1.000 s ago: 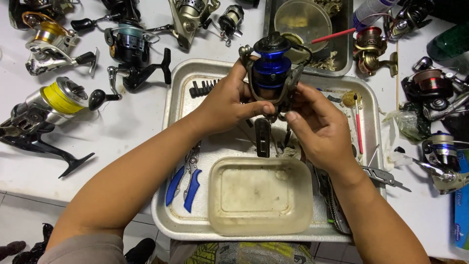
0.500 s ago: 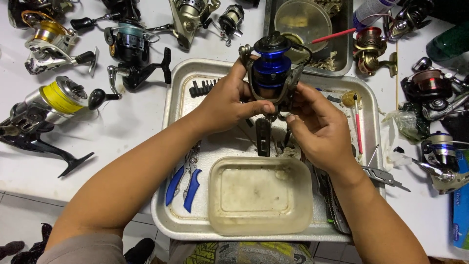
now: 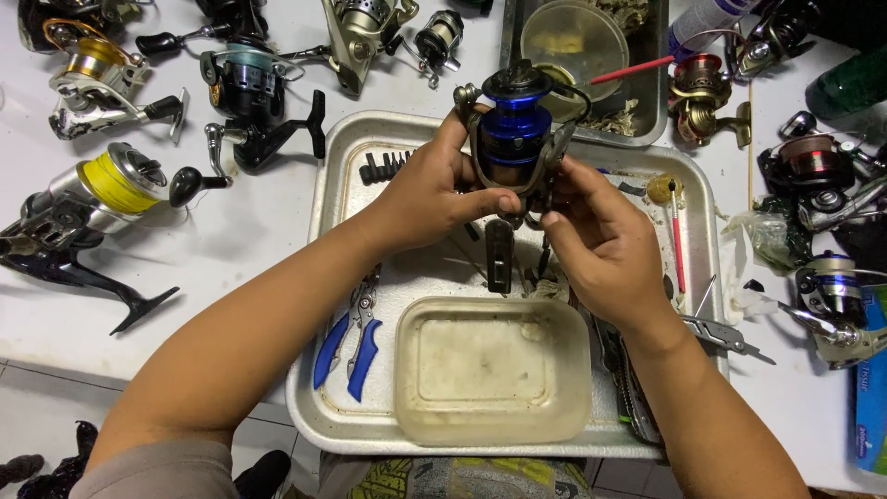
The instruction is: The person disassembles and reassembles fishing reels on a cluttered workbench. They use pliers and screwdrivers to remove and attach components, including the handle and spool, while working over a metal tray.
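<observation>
Holding: blue spinning reel (image 3: 514, 125), up over the far half of the metal tray (image 3: 319, 231), between both hands.
L hand (image 3: 425, 189): fingers wrapped round reel's left side, thumb pressed under the spool; fingertips hidden behind the body.
R hand (image 3: 605, 240): closed on the reel's lower right, thumb + forefinger pinching sth small at the base; can't tell what, too small and shaded.
Reel: upright, black cap on top, bail wire w/ roller at upper left; foot and lower body hidden by the hands.
Tray bits: blue-handled pliers (image 3: 349, 337) at left edge, cloudy plastic tub (image 3: 494, 370) at near side, red-tipped stick (image 3: 676, 236) right; dark upright part (image 3: 499, 254) under the reel, kind unclear.
Cut off: yellow-line reel (image 3: 106, 185) on the white table (image 3: 231, 249), well left of tray; other reels clipped by frame top and right.
</observation>
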